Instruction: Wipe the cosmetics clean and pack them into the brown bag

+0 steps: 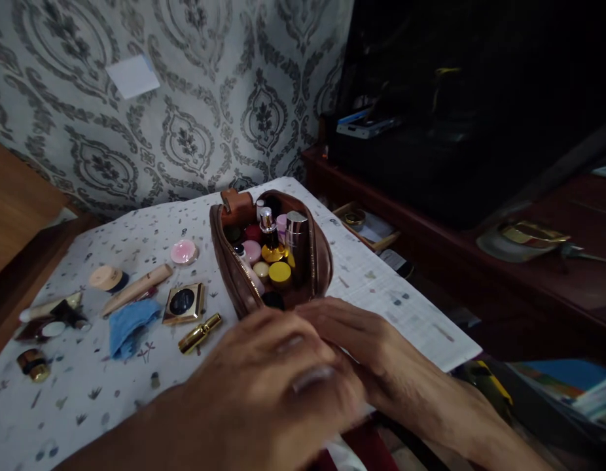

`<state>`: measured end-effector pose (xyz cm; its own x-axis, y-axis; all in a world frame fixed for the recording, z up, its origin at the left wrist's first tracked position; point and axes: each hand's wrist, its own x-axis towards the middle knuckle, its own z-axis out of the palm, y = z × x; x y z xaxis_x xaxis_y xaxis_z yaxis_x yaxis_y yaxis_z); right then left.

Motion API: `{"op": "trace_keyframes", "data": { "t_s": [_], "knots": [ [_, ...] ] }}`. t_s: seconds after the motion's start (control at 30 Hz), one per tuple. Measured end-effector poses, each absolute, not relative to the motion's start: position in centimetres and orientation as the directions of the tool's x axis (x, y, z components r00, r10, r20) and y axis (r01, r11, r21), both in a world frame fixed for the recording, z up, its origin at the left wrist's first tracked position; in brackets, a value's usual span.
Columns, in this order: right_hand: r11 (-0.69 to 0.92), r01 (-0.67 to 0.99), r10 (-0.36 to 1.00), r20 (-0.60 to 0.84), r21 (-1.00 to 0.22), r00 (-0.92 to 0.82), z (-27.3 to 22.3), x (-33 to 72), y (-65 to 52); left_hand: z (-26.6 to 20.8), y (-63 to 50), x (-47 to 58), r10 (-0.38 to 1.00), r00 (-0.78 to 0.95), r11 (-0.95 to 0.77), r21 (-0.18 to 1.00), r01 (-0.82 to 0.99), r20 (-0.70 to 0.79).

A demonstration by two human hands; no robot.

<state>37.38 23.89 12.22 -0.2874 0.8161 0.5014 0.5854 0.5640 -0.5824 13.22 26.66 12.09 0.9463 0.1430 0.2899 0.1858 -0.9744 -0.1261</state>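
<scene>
A brown zip makeup bag (239, 278) stands unzipped on the table, packed with several cosmetics. Among them are a bottle with a silver top (267, 222), a dark cylinder with a shiny cap (297, 245), a yellow-lidded jar (280, 275) and a pink round jar (251, 251). My left hand (278, 386), blurred, is closed with curled fingers in front of the bag. Against it lies my right hand (369, 343), fingers bent and pressed together at the bag's near end, their tips partly covered. Whatever lies between the hands is hidden.
On the patterned tablecloth (381, 288), left of the bag, lie a blue cloth (131, 326), a gold compact (184, 303), a gold tube (199, 333), a pink round container (184, 251), a beige tube (139, 288) and other cosmetics. A dark red cabinet (430, 288) borders the right.
</scene>
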Motion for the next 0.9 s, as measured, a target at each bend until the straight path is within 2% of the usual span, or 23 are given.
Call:
{"op": "trace_keyframes", "data": {
  "t_s": [0.03,0.1,0.2,0.27,0.43,0.53,0.73,0.9],
  "knots": [
    [0.554,0.582,0.824,0.492,-0.595,-0.281,12.2,37.5,24.1,13.5,28.3,14.9,0.133,0.948,-0.975,-0.134,0.177,0.288],
    [0.513,0.588,0.85,0.464,-0.625,-0.248,12.2,37.9,24.5,15.2,30.6,17.1,0.165,0.912,-0.944,-0.209,0.257,0.375],
    [0.437,0.611,0.895,0.389,-0.66,-0.22,12.7,38.3,25.9,14.7,31.4,17.4,0.126,0.904,-0.908,-0.32,0.271,0.409],
    [0.392,0.658,0.919,0.304,-0.643,-0.25,13.5,38.2,27.3,13.7,31.2,16.7,0.1,0.902,-0.905,-0.338,0.257,0.419],
    [0.387,0.799,0.883,-0.066,-0.46,-0.465,16.3,36.1,31.8,12.7,31.1,16.2,0.088,0.899,-0.913,-0.327,0.245,0.429],
    [0.405,0.851,0.839,-0.235,-0.335,-0.492,16.9,34.5,33.5,12.8,31.4,16.4,0.078,0.892,-0.912,-0.329,0.244,0.445],
    [0.453,0.875,0.821,-0.304,-0.169,-0.483,15.2,33.5,34.6,12.4,31.8,16.4,0.061,0.87,-0.918,-0.314,0.241,0.489],
    [0.451,0.877,0.831,-0.283,-0.164,-0.48,14.5,33.8,35.0,12.1,32.3,16.6,0.033,0.859,-0.923,-0.315,0.223,0.51]
  ]
}}
